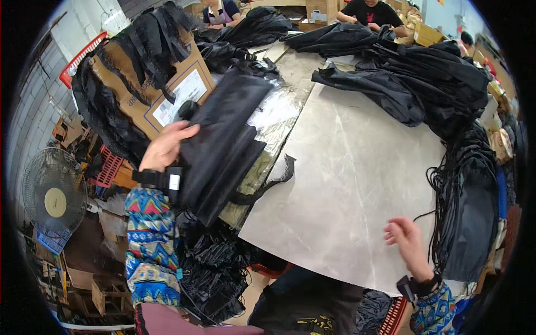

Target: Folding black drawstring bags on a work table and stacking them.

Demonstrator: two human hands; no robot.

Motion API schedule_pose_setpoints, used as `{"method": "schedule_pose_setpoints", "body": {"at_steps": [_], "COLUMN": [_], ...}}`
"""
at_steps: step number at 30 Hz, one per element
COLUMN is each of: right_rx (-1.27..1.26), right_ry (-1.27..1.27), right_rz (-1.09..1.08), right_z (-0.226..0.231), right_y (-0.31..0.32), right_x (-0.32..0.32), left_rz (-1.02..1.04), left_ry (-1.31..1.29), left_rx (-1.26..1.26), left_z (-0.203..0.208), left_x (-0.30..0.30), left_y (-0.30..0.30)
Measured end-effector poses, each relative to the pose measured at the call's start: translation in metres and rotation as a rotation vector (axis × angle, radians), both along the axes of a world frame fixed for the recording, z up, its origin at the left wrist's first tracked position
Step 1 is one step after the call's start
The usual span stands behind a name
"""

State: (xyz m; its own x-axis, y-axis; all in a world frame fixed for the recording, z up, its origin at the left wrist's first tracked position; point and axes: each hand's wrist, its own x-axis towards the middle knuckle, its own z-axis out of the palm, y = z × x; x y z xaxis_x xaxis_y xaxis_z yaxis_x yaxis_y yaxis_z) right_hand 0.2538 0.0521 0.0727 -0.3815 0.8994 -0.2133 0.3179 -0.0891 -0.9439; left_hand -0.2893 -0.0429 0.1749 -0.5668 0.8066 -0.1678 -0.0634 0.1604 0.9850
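Observation:
My left hand (167, 146) is closed on the left edge of a folded piece of black fabric (231, 120), its thumb lying over the cloth. The fabric hangs in long flat layers over the table's left edge. Beside my thumb is a small round black piece (188, 109). Above the right front part of the table, my right hand (407, 243) has loosely bent fingers, with nothing visible in them. A short black strip (273, 181) lies curved on the tabletop near the fabric. Both my wrists wear black bands.
The pale tabletop (335, 195) carries heaps of black fabric (413, 72) at the back right and hanging cords (441, 206) at its right edge. A cardboard box (162, 84) draped with black strips stands left, near a fan (54, 195). Two people work across the table.

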Motion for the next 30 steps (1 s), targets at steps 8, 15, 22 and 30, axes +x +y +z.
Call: {"method": "schedule_pose_setpoints", "body": {"at_steps": [8, 15, 22, 30], "right_rx": [-0.471, -0.756, -0.563, -0.251], "right_ry": [0.337, 0.223, 0.222, 0.042], "right_rz": [0.529, 0.389, 0.333, 0.550], "right_z": [0.009, 0.001, -0.041, -0.028], "right_y": [-0.041, -0.059, -0.044, -0.045], "right_x": [-0.213, -0.351, -0.408, -0.374], "left_rz": [0.031, -0.106, -0.232, -0.165], "left_ry": [0.087, 0.145, 0.092, 0.089], "left_rx": [-0.399, -0.424, -0.409, -0.323], "left_z": [-0.059, -0.059, -0.055, -0.059], "left_x": [-0.084, -0.073, -0.072, -0.079], "left_y": [-0.030, -0.026, -0.021, -0.023]}}
